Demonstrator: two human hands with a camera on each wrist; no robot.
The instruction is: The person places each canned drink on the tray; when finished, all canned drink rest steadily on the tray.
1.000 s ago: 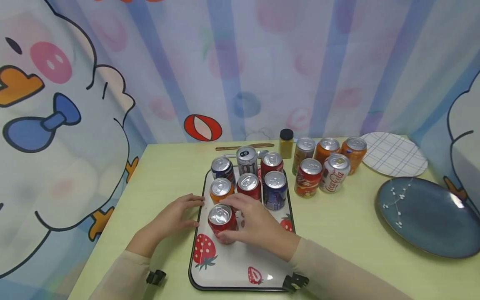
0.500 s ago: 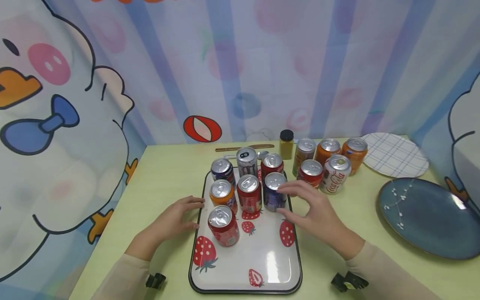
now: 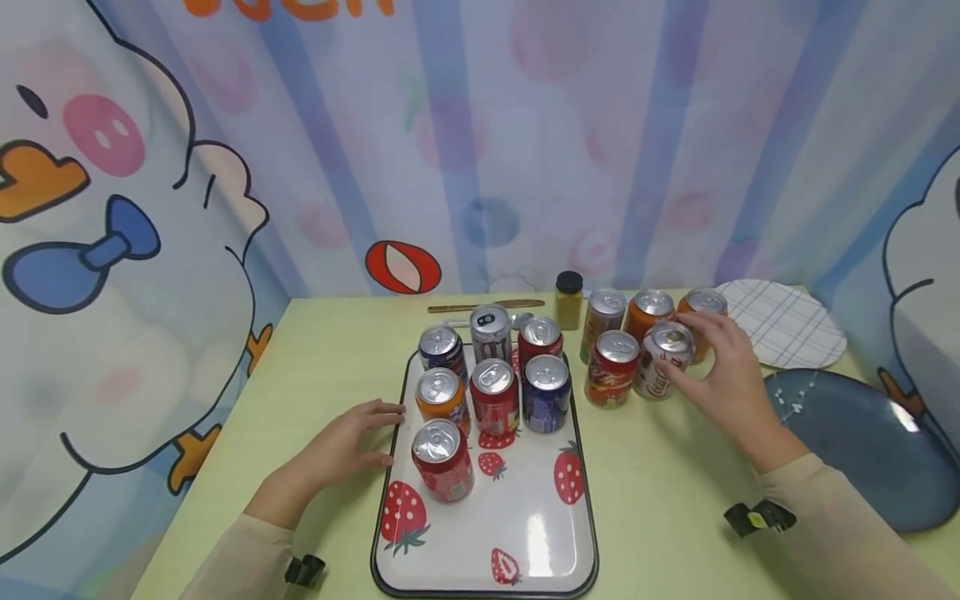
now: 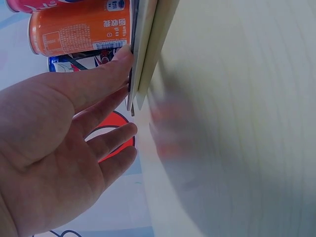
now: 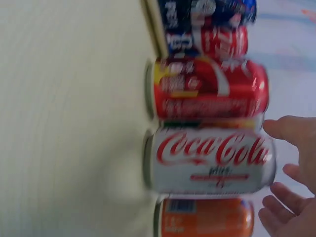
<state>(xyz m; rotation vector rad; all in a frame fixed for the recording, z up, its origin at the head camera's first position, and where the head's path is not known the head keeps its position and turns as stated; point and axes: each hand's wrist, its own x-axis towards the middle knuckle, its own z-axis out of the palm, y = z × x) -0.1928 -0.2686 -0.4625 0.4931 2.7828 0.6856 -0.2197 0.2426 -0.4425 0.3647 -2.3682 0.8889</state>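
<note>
A white Coca-Cola can (image 3: 657,367) stands on the table right of the tray, with my right hand (image 3: 723,379) at its upper right side. In the right wrist view, the thumb and fingers (image 5: 284,197) are spread about the can's top end, not closed round it. My left hand (image 3: 337,446) rests with relaxed fingers at the left rim of the strawberry-patterned tray (image 3: 525,550). On the tray stand several soda cans, among them a red can (image 3: 444,475) at the front left, an orange can (image 3: 450,408) behind it and a dark blue can (image 3: 546,408).
Beside the white can stand a red can (image 3: 609,385), a tall can (image 3: 600,321) and two orange cans (image 3: 647,312). A blue oval plate (image 3: 862,467) and a checked round plate (image 3: 780,321) lie to the right. A black-capped jar (image 3: 568,308) and a wooden-handled knife (image 3: 480,307) are behind.
My right hand has let go of the red can at the tray's front left and moved right, across to the white Coca-Cola can. The left hand has stayed at the tray's rim.
</note>
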